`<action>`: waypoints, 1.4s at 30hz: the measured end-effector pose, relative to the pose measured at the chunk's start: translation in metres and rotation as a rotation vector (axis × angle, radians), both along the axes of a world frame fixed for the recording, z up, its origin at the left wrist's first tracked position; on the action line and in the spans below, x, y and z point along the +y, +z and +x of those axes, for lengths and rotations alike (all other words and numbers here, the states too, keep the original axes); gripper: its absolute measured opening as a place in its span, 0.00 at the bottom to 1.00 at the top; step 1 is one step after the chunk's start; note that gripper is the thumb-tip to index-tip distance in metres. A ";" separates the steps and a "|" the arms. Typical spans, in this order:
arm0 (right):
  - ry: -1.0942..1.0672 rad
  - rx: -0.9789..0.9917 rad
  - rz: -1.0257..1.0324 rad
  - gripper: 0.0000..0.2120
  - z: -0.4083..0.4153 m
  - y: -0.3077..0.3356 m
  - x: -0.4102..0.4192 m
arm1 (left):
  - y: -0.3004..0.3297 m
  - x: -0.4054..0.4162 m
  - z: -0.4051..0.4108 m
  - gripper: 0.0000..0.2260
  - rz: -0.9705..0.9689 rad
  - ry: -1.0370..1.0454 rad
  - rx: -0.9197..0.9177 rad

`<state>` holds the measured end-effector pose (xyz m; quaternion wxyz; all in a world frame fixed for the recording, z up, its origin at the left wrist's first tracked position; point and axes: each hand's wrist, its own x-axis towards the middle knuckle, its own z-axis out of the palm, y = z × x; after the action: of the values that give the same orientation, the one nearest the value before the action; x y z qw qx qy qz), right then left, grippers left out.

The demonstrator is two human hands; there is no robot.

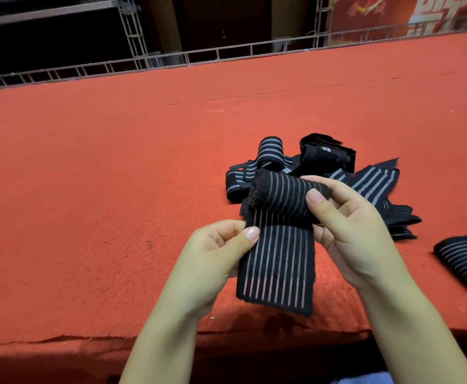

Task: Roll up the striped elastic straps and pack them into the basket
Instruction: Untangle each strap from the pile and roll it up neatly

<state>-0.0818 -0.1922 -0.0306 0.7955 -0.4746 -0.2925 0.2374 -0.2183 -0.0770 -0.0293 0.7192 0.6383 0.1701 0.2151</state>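
Red felt table (88, 167), hands (282, 239) rolling strap (279, 245), loose straps (304, 162) behind

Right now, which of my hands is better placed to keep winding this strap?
Probably the right hand: it already grips the rolled end of the strap. The left hand only pinches the flat tail's edge, steadying it.

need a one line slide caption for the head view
Both hands, left hand and right hand, roll a striped strap above a red table, loose straps piled behind.
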 end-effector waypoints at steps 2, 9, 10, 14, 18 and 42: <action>-0.052 -0.040 -0.005 0.21 -0.001 -0.002 0.001 | 0.001 -0.002 0.000 0.08 0.042 0.011 -0.015; -0.173 -0.297 -0.060 0.12 -0.009 -0.007 0.004 | 0.002 0.000 0.004 0.07 0.002 0.036 -0.054; -0.188 -0.343 -0.075 0.12 -0.009 -0.006 0.003 | 0.003 0.000 0.004 0.07 -0.018 0.025 -0.054; -0.185 -0.476 -0.101 0.13 -0.010 -0.003 -0.002 | -0.001 0.002 0.005 0.09 -0.082 0.016 -0.047; -0.119 -0.553 -0.108 0.15 -0.011 -0.002 -0.005 | -0.006 0.006 0.007 0.27 -0.059 0.012 -0.035; 0.123 -0.169 -0.148 0.16 -0.008 -0.009 -0.003 | -0.012 0.011 0.006 0.27 -0.043 -0.104 -0.122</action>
<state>-0.0894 -0.1957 -0.0393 0.7147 -0.5315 -0.3687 0.2660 -0.2128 -0.0664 -0.0418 0.7521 0.6164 0.0973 0.2122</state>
